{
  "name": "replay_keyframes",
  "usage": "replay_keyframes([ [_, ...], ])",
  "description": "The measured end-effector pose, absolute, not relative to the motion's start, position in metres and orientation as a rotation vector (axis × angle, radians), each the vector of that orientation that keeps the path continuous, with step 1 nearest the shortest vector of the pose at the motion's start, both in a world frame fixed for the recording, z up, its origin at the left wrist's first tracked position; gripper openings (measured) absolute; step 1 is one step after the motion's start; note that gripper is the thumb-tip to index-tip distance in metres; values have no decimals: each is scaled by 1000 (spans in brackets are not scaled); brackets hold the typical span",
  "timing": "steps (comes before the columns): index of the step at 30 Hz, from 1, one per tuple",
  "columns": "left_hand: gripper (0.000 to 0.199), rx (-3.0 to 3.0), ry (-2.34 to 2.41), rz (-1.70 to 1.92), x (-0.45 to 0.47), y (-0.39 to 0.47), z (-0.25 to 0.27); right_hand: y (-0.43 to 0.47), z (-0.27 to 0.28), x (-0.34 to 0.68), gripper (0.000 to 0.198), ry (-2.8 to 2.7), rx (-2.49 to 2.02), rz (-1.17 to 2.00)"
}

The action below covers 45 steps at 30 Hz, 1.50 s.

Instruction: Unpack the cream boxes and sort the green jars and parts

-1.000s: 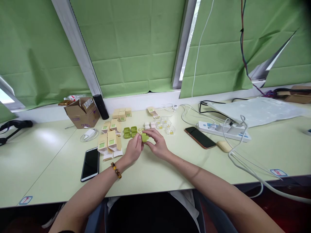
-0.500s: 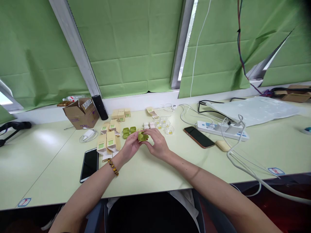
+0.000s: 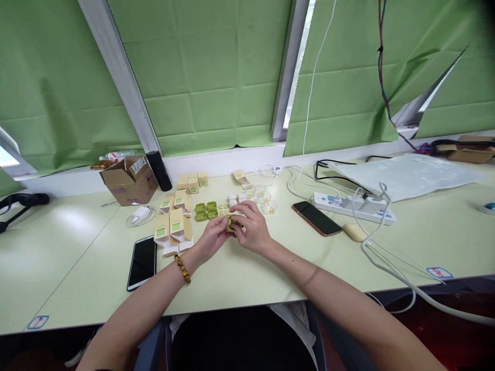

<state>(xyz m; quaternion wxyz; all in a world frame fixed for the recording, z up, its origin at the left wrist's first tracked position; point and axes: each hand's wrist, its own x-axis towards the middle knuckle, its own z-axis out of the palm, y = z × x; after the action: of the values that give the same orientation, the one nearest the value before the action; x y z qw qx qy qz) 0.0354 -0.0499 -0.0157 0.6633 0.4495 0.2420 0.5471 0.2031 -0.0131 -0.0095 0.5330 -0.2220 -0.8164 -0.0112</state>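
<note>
Head view: forearms angled inward, both hands in a pinch around one green piece.

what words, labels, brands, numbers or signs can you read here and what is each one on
No text reads clearly.
Brown cardboard box: white label too small, purple print blurred.
Small cartons: green labels, too small.
Left sticker and right sticker by the table's front edge: red marks inside blue outlines, unreadable.
Bottle: red marking, too small.
Power strip: blue marks, unreadable.
Held green piece: no lettering visible.
</note>
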Motion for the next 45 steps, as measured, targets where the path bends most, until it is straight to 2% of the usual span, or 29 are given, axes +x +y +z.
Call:
replay_keyframes([
  [13, 34, 1086, 691, 1289, 29, -47, -3, -11, -6, 203, 16, -1894, -549, 32],
  [19, 25, 933, 732, 1515, 8, -30, -6, -13, 7, 211, 7, -1659, -586, 16],
  [25, 38, 964, 648, 1712, -8, -25, 4, -3, 5, 212, 8, -1614, -546, 5],
  [33, 40, 917, 674, 1773, -3, -25, -5, 4, -6, 216, 10, -1726, -496, -52],
  [36, 40, 927, 684, 1785, -4, -25, -5, 4, -1, 212, 9, -1629, -560, 168],
  [38, 40, 939, 692, 1795, -4, -25, -5, 10, 3, 209, 13, -1488, -655, 495],
  [42, 38, 953, 697, 1833, -5, -25, -4, 35, 7, 208, 36, -1222, -669, 1248],
  [45, 37, 946, 698, 1854, -5, -24, -4, 60, 9, 208, 41, -1198, -688, 1306],
])
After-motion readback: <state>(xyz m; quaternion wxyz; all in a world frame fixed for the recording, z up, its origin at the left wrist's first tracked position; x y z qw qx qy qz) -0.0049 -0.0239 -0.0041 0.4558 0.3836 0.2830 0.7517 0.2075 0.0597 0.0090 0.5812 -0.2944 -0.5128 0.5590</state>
